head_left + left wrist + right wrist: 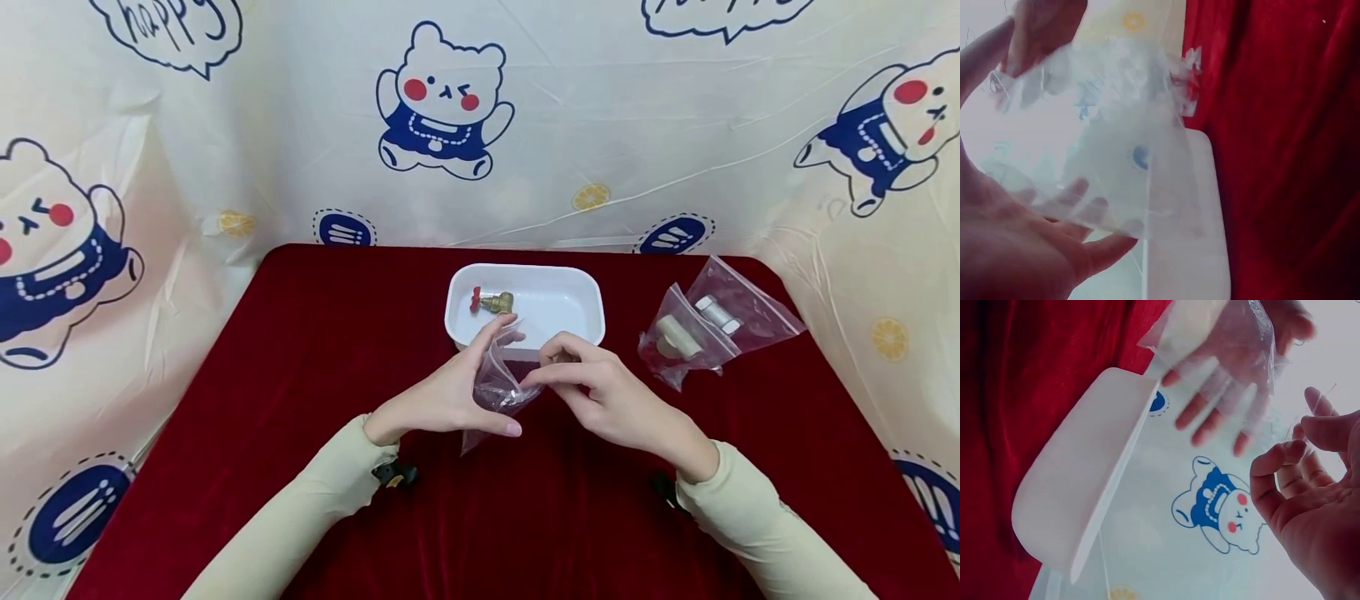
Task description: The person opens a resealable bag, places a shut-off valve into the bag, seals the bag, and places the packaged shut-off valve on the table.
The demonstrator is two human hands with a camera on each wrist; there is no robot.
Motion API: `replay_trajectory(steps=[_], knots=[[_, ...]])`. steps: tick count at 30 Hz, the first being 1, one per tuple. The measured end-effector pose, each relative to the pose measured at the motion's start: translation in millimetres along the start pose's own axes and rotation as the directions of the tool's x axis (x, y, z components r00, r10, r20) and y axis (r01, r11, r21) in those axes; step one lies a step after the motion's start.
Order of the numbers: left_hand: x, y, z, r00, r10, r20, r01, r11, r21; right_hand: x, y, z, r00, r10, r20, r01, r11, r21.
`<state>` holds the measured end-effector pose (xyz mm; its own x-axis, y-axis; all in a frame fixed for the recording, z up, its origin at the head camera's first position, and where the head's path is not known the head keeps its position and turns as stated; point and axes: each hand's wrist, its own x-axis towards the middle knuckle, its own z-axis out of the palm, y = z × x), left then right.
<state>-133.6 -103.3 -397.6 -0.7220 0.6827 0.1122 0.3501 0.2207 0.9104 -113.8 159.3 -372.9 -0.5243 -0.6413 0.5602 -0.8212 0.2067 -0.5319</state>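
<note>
A clear plastic zip bag [498, 385] hangs in front of the tray, between the two hands. The left hand [446, 392] has its thumb and fingers spread around the bag; its straight fingers [1210, 415] show through the film in the right wrist view. At the bag's right edge, the right hand [611, 396] pinches the film with curled fingers [1272, 459]. Just beyond the left fingertips, a brass valve [497, 302] with a red handle lies at the left end of the white tray [581, 275].
Two more clear bags lie on the red cloth [337, 333] to the right. One bag holds a beige fitting [678, 336], the other a pale, shiny cylindrical fitting [717, 315]. A printed curtain [315, 125] stands behind and beside the table.
</note>
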Motion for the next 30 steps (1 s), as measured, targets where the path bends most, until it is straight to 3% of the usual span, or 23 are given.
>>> replay_trajectory(steps=[5,11,15,23,30], knots=[[-0.7,-15.7,2.9,0.998,0.020,0.056,-0.020,1.000,-0.014,2.2,-4.7,-6.8,0.999,0.000,-0.033,0.000,1.000,-0.013],[-5.3,-28.8,8.8,0.997,-0.031,0.066,0.025,0.997,0.077,3.7,-7.8,-13.2,0.998,-0.004,-0.070,0.003,1.000,-0.018],[-3.3,-24.5,9.4,0.999,-0.019,0.031,0.016,0.996,0.083,4.0,-5.9,-10.3,0.999,-0.014,-0.038,0.014,1.000,-0.011],[5.2,-8.0,8.1,0.998,0.068,-0.009,-0.068,0.996,-0.065,6.0,-5.5,-0.1,0.996,-0.003,0.094,0.006,0.999,-0.032],[6.8,-4.6,7.0,0.994,0.108,-0.032,-0.111,0.986,-0.123,9.6,-5.9,-1.7,0.995,0.030,0.095,-0.030,1.000,-0.003]])
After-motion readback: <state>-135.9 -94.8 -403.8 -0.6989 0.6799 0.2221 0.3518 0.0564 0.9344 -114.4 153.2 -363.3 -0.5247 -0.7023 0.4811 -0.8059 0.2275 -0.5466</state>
